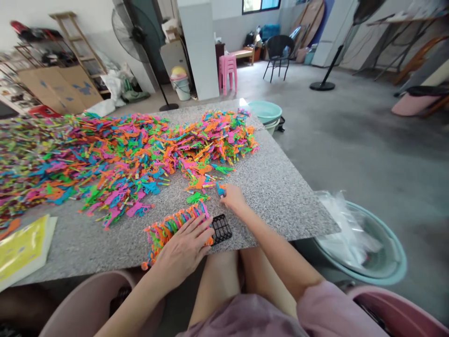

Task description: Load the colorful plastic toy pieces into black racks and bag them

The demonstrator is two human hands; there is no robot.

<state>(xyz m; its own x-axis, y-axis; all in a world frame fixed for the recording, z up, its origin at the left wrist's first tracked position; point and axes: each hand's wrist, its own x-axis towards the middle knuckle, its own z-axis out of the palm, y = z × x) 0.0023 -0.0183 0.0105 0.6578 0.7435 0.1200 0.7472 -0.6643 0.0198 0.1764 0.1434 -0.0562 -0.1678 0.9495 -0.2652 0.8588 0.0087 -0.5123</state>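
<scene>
A row of small colourful plastic toy guns (168,226) stands packed side by side in a black plastic rack (221,229), whose right end shows bare slots. My left hand (184,245) lies over the row with its fingers stretched out, hiding part of it. To the right, my right hand (233,197) pinches a blue toy gun (220,189) just above the table. A green toy gun (197,197) lies loose behind the row.
A big heap of toy guns (140,145) spreads across the speckled stone table (280,196). Yellow printed sheets (24,248) lie at the left. A teal tub (398,252) with clear plastic bags stands by the right edge, and a pink bin (87,299) below the front edge.
</scene>
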